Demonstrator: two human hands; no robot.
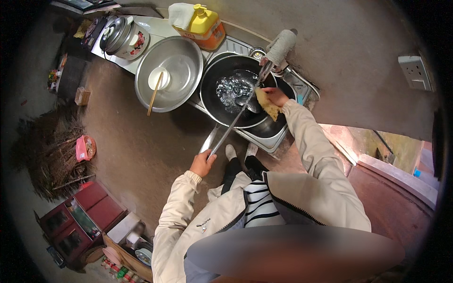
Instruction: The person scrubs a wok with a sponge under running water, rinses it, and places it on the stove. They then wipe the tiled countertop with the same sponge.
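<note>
My left hand (203, 164) grips the near end of a long metal utensil handle (230, 130), close to the steel handle (209, 140) of a black wok (221, 111). The utensil slants across the wok to the tap's spout (265, 71); its far end is hard to make out. Rippling water (233, 86) lies in the wok, and a dark rounded shape like a ladle bowl (250, 104) shows there. A yellow sponge or loofah piece (268, 105) is pinched in my right hand (277, 96), beside the utensil's far part. The wok rests over a stainless steel sink (272, 144).
Left of the wok stands a wide metal basin (184, 85) holding a white bowl (159, 78) with chopsticks (154, 95). Behind are a yellow-orange jug (208, 32) with a cloth (181, 16) and a floral electric pot (131, 42). Grey wrapping (282, 46) covers the tap pipe.
</note>
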